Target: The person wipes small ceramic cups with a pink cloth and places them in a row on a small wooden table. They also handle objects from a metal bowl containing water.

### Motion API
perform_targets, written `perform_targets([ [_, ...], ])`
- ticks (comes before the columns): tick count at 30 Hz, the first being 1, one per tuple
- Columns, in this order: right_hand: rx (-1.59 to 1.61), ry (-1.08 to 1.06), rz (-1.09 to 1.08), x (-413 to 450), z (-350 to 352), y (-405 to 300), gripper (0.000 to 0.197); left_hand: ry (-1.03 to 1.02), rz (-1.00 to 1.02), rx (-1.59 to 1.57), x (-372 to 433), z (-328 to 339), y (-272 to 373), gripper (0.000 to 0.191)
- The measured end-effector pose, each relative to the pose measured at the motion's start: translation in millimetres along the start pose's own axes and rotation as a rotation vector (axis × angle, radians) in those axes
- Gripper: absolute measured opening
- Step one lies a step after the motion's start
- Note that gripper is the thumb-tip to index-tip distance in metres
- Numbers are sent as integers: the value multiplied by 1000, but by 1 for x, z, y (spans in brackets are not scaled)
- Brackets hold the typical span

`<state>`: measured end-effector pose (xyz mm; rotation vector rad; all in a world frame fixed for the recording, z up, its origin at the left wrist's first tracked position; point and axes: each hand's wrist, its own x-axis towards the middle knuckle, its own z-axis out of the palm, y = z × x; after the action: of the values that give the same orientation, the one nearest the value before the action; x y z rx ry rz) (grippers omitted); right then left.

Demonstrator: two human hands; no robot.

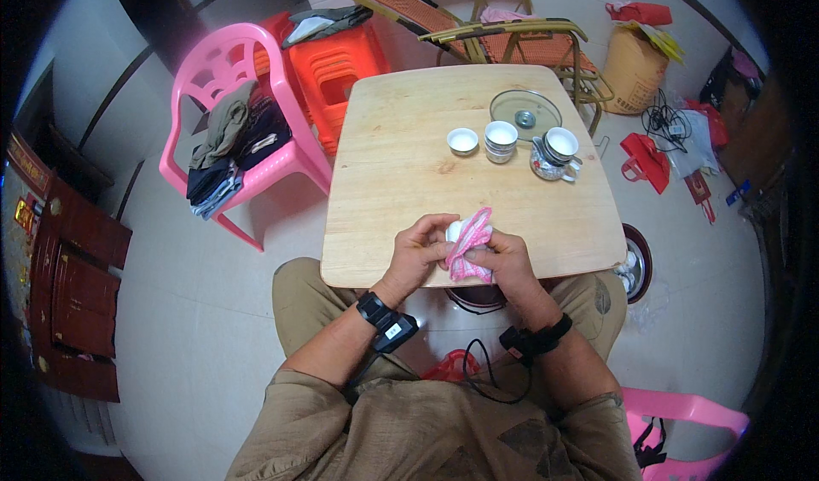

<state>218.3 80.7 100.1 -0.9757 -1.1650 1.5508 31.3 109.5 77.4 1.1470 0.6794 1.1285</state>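
Observation:
Over the near edge of the wooden table (397,193), my left hand (423,247) grips a small white cup (453,230), mostly hidden by cloth and fingers. My right hand (502,257) holds a pink-and-white cloth (471,250) against it. Beyond my hands, a white cup (462,141) stands alone, with a stack of patterned cups (500,140) to its right. Farther right is a floral teapot (547,166) with a cup (562,143) on or against its top; the exact contact is unclear. A glass lid (526,113) with a dark knob lies behind them.
A pink plastic chair (294,154) holding folded clothes stands left of the table, near red stools (333,65). A reclining chair (531,39) is behind. Right of the table are a basin (642,263), a red bag (646,161) and a tan sack (633,68) on the floor.

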Motion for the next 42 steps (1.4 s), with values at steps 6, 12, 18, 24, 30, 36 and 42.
perform_targets([
  [6,-317,-50,-279,3,-2,9,22,-34,-42,-108,1,-7,-5,40],
  [12,-703,22,-506,-2,5,3,21,-65,-112,-116,2,-14,0,37],
  [18,-1080,84,-768,3,7,4,22,-58,-172,-160,4,-11,2,36],
  [24,-847,121,-619,2,18,0,26,-17,-138,-84,2,1,10,36],
  [30,-672,148,-589,2,20,6,29,-60,-150,-16,1,-1,11,37],
  [36,-549,94,-426,-1,19,3,28,-90,-137,33,3,-5,7,38],
  [42,-480,92,-456,4,14,12,31,-72,-122,95,3,-2,10,37],
])
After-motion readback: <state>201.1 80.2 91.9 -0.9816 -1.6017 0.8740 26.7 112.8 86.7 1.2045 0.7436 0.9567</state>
